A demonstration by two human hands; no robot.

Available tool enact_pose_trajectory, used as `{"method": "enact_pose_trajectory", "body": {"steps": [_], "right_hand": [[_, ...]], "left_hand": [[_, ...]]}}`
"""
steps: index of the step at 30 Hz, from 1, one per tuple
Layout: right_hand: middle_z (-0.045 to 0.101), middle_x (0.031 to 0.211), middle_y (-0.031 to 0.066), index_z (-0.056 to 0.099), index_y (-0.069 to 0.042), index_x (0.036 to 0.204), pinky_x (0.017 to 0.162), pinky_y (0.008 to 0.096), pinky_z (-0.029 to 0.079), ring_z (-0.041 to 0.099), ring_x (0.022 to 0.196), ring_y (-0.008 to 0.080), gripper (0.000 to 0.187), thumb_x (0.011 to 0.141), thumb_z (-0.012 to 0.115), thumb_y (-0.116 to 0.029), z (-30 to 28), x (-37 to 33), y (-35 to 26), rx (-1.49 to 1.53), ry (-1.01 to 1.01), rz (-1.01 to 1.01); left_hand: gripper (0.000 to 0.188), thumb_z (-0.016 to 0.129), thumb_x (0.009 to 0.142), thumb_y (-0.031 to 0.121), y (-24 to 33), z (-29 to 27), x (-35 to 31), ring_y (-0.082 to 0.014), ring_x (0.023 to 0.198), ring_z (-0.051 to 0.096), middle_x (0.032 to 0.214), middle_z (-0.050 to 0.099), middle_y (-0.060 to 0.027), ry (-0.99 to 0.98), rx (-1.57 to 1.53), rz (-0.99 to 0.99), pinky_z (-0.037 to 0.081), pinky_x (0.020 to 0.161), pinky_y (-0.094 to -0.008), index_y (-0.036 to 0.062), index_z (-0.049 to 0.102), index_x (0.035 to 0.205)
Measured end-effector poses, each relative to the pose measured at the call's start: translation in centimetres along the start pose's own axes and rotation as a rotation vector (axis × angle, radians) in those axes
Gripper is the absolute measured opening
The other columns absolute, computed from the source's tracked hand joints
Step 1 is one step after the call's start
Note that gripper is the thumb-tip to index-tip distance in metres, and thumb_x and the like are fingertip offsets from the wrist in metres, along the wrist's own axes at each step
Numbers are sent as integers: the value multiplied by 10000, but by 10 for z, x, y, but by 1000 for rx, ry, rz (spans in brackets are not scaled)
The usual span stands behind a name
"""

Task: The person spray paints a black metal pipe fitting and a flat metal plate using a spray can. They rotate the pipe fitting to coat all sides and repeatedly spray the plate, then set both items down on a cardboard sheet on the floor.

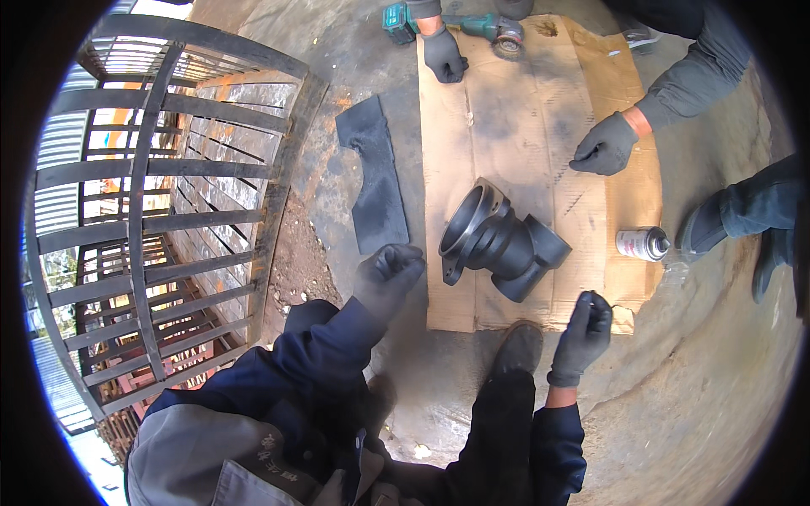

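My left hand, in a dark grey glove, is raised beside the cardboard's left edge with its fingers curled closed. Any small thing inside it is hidden. My right hand, gloved alike, is raised near the cardboard's lower right corner, fingers bent together in a pinch; what they hold, if anything, is too small to make out. Between my hands, and apart from both, a black flanged pipe fitting lies on the flattened cardboard. Its round open end points to the upper left.
A co-worker's gloved hands are over the far cardboard, near a green angle grinder. A spray can lies at right, by another person's shoes. A dark cut sheet and a metal slatted frame are at left.
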State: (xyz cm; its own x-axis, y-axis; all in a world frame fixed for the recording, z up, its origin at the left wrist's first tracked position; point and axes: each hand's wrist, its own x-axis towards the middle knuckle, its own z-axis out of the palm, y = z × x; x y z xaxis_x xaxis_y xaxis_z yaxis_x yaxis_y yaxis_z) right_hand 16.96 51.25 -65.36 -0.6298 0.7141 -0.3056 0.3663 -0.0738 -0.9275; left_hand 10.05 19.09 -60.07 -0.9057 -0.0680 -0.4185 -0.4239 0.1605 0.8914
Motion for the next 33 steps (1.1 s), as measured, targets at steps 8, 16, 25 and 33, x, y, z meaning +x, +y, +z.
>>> {"method": "enact_pose_trajectory", "body": {"steps": [8, 16, 25, 33], "right_hand": [[740, 943, 108, 767, 24, 1186, 705, 330, 552, 678, 752, 172, 196, 1032, 752, -96, 4, 1, -1, -196, -240, -449], [814, 1156, 183, 775, -68, 1314, 885, 408, 620, 804, 1019, 348, 318, 1022, 657, -108, 83, 52, -59, -376, -599, -676], [808, 1077, 180, 788, -166, 1307, 930, 498, 595, 767, 1009, 395, 357, 1015, 589, -221, 102, 67, -65, -491, -757, -450], [798, 1086, 196, 777, -141, 1291, 927, 492, 588, 757, 1025, 402, 345, 1005, 596, -206, 108, 74, -68, -498, -815, -460]], "left_hand": [[219, 669, 1028, -33, 66, 24, 1, -126, 846, 681, 1017, 736, -72, -147, 558, 481, 558, 742, -283, 16, 766, 1218], [272, 678, 977, 21, 105, 50, 4, -333, 836, 738, 981, 733, -173, -201, 889, 639, 599, 750, -394, 29, 781, 1229], [370, 869, 923, 135, 77, 38, -19, -222, 877, 741, 1004, 745, -123, -163, 880, 416, 616, 810, -354, 40, 751, 1261], [453, 984, 839, 188, 40, 36, -13, -151, 844, 721, 1002, 760, -90, -124, 813, 431, 608, 788, -304, 24, 753, 1192]]}}
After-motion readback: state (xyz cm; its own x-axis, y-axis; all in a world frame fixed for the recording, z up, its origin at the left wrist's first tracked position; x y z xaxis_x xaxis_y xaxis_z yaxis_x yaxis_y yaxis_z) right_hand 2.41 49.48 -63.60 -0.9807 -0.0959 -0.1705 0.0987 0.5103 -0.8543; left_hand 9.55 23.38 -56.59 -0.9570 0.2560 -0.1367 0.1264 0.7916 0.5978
